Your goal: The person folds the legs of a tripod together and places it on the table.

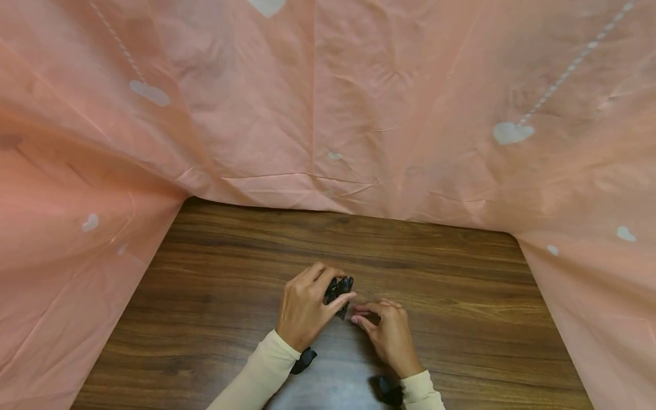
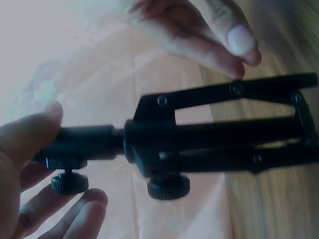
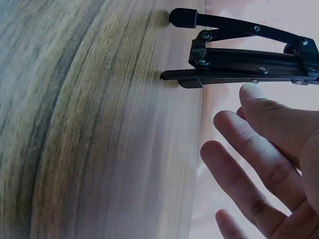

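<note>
Folding tripod (image 2: 209, 134) is showing black, screws (image 3: 257, 29) glinting silver. Table (image 1: 461, 302) is running brown with darker wood-grain streaks. Drape (image 1: 359, 85) is showing pink, carrying white hearts (image 1: 513, 133) and dotted lines (image 1: 571, 66). Sleeves (image 1: 261, 364) are reading cream.

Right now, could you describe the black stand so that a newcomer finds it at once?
Start at the brown wooden table; over it, find the left hand. Its fingers hold the black stand. Unlike the dark pieces at the wrists, it has hinged legs and ridged knobs.
</note>
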A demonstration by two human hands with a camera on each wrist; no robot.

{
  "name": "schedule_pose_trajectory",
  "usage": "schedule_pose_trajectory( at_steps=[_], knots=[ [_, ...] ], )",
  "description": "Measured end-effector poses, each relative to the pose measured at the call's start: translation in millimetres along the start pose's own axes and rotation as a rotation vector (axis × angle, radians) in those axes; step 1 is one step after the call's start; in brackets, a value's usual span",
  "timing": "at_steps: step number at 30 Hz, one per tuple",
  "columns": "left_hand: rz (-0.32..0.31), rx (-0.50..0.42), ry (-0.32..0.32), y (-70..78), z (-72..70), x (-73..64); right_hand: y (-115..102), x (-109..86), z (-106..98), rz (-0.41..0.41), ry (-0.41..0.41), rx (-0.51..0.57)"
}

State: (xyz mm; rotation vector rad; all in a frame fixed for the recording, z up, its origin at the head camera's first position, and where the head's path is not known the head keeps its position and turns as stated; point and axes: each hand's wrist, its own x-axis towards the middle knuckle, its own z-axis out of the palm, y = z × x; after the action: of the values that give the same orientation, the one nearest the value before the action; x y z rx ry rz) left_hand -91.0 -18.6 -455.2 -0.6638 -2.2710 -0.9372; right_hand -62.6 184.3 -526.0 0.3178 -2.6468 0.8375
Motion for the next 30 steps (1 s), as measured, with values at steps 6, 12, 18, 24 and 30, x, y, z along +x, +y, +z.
schedule_pose_trajectory(
  at_steps=[6,12,18,24,30],
  knots=[
    [-0.029,-0.082,0.004,2.3,0.6,1.3,-2,0.3,-3,0.018,-0.015,0.012],
    [-0.061,-0.152,-0.059,-1.1,-1.7,5.0,-4,1.2,-3,0.001,-0.008,0.014],
    [-0.049,-0.222,-0.194,-3.8,-7.9,8.5,-5,2.6,-4,0.004,-0.019,0.017],
    [-0.053,-0.280,-0.257,-7.5,-11.6,9.1,-7,3.0,-5,0.017,-0.020,0.016],
    [-0.055,-0.323,-0.240,-11.2,-11.4,8.0,-9,3.3,-6,0.012,-0.014,0.008]
  ],
)
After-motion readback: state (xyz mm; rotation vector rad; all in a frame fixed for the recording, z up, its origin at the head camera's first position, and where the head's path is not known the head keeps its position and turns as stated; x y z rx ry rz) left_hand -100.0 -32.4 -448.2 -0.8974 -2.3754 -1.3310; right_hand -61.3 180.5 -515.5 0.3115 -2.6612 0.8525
